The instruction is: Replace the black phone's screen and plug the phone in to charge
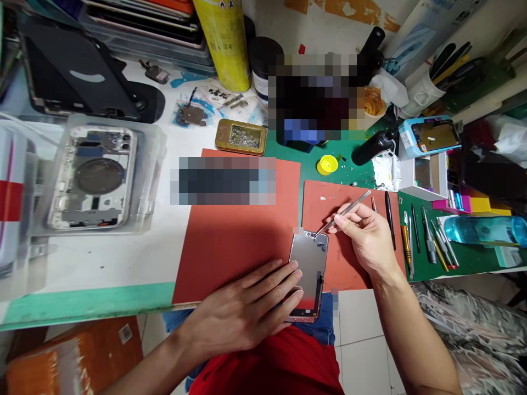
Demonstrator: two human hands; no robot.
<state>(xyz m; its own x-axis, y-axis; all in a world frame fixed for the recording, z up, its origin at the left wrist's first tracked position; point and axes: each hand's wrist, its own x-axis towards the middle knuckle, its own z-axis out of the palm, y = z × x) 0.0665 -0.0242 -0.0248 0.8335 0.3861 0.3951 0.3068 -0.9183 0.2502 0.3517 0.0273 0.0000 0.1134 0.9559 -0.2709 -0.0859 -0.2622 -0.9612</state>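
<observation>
My right hand [368, 233] pinches metal tweezers [349, 208], their tips down at the top edge of a phone screen [307, 260]. The screen lies with its metal-backed inner side up, and small parts show along its top. My left hand [263, 302] holds the screen by its left side, fingertips over the edge; the thumb is hidden. Under the screen's upper part are two reddish-brown mats [230, 241], and its lower end reaches past the table's front edge. A black pen-like tool [390, 219] lies right of my right hand.
Several screwdrivers and thin tools [430, 241] lie at the right beside a blue bottle [486, 230]. Behind the mats are a tin of small screws [241, 136] and a yellow cap [327, 164]. An opened phone body [96, 178] sits in a clear box at left. A camouflage-clad leg [473, 329] is at lower right.
</observation>
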